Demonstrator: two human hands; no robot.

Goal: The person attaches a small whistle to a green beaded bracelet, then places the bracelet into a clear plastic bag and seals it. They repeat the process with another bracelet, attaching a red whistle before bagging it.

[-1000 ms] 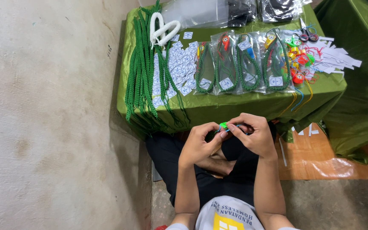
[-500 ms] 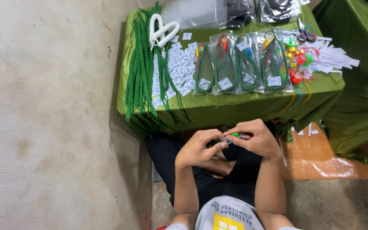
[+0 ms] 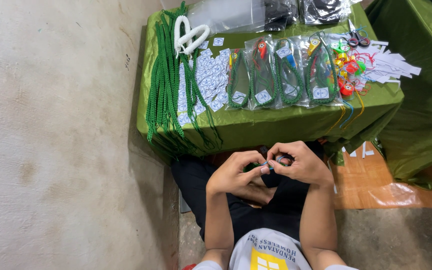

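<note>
Head view is showing the left hand (image 3: 233,172) and right hand (image 3: 298,162) pinching a small cord piece (image 3: 275,161) together over the lap, below the worktop (image 3: 276,125). Each grip is clenching it; keeping fingertips close is steadying the work.

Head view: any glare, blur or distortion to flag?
Head view: soft, even light; mild glare on the clear plastic bags. Table edges bow, wide-angle distortion. Left hand and right hand are fairly sharp, but the small item pinched between them is too tiny and hidden to resolve.
</note>
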